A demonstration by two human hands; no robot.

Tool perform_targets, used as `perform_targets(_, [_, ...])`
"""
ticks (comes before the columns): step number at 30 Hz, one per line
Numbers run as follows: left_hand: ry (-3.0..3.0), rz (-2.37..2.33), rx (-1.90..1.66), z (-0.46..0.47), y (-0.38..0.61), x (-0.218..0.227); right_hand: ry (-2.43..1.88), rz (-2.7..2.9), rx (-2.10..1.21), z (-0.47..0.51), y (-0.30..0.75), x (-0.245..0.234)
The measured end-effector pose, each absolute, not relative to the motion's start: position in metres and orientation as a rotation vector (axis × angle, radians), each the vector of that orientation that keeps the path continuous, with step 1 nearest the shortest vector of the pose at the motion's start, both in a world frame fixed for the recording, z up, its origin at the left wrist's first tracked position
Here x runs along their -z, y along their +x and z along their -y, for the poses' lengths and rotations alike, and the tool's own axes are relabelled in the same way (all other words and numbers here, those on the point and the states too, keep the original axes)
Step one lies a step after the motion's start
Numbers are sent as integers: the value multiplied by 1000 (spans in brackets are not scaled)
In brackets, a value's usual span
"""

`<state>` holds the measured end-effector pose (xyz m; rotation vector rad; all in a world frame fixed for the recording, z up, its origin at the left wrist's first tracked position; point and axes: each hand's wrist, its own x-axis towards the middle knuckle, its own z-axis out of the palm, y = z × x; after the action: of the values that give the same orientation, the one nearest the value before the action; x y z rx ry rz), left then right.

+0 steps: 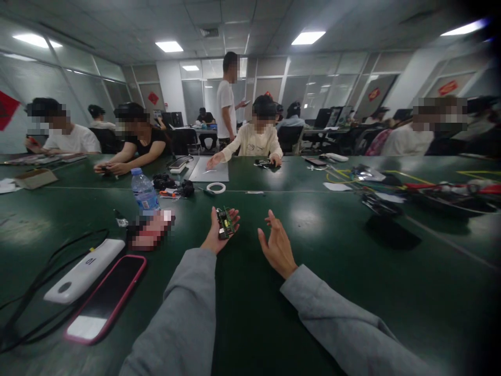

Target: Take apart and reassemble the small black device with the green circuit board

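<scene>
My left hand (pixel 219 234) lies palm up just above the dark green table (pixel 321 292) and cradles a small green circuit board (pixel 225 223) with dark parts on it. The fingers curl loosely round the board. My right hand (pixel 277 246) is a little to the right, edge-on, fingers stretched out and apart, holding nothing. Both arms wear grey sleeves.
At the left lie a pink-cased phone (pixel 106 297), a white power bank (pixel 84 270) with a black cable, and a water bottle (pixel 144 192). A tape roll (pixel 216 187) and small tools sit farther back. Several people sit across the table; cables and parts clutter the right.
</scene>
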<state>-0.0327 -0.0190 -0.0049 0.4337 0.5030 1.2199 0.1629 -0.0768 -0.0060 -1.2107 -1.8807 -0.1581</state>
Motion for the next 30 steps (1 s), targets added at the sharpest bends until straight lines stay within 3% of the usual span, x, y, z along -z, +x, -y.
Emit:
perform_targets(10, [543, -519, -1150, 13, -13, 3, -1315, 1594, -409, 53, 172, 12])
perform_targets(16, [625, -632, -1142, 15, 2, -4, -1012, 1596, -1153, 31, 147, 8])
perform_targets(25, [767, -715, -1146, 11, 4, -5, -931, 1118, -1804, 14, 131, -3])
perform_targets(30, [656, -671, -1124, 2, -2, -5, -924, 862, -1852, 14, 183, -15])
